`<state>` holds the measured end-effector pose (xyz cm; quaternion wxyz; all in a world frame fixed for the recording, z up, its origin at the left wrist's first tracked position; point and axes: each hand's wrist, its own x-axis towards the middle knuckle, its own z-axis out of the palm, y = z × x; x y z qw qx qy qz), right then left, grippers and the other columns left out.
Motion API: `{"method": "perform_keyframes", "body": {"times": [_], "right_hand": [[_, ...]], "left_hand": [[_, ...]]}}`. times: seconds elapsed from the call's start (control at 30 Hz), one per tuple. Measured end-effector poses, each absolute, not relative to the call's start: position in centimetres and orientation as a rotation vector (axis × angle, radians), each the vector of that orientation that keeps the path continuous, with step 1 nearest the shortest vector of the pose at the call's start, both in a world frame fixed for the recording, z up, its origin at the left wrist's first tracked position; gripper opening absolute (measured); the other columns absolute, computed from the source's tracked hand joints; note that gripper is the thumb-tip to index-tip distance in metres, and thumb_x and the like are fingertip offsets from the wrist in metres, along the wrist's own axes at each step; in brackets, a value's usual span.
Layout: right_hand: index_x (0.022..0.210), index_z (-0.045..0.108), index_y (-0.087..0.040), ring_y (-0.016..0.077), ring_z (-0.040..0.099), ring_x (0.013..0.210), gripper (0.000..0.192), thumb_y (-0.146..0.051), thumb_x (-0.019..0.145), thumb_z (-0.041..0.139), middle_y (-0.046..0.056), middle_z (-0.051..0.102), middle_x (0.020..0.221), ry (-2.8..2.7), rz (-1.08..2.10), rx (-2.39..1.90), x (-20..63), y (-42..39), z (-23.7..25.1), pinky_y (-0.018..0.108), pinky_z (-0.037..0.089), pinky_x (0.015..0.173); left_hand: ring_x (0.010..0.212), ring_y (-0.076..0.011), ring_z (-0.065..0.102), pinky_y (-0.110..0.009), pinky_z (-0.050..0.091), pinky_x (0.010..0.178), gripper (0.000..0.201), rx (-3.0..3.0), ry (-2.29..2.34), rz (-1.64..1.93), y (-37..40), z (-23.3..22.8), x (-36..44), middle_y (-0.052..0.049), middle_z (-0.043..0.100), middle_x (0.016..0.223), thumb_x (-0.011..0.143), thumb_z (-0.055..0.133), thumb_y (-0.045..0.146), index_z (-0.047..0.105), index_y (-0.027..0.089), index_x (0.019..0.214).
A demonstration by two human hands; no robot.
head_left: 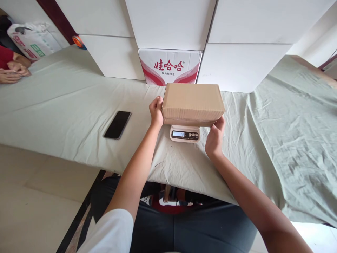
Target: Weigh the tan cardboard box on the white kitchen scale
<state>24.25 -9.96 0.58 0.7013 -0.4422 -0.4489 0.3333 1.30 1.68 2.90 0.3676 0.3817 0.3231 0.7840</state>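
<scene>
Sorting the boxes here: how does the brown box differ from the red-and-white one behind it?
The brown box is plain cardboard, held by the left hand and right hand over the scale. The red-and-white box is printed, untouched, wedged between white boxes. Both are closed.

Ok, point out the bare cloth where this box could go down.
Bare cloth lies between the phone and the left hand, and right of the right hand. Crowded at the scale under the box, against the cartons.
</scene>
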Motion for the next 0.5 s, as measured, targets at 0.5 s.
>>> {"method": "perform_keyframes", "body": {"times": [0.5], "right_hand": [[0.129,0.064,-0.038,0.0302,0.060,0.151,0.053,-0.072,0.091,0.055,0.003,0.063,0.149,-0.716,0.697,-1.113,26.4,-8.4,-0.6,0.059,0.047,0.129]], "left_hand": [[0.063,-0.0120,0.023,-0.030,0.022,0.058,0.079,0.662,1.142,2.048,3.6,1.6,-0.7,0.007,0.022,0.071,0.101,0.076,0.077,0.027,0.026,0.067]]}}
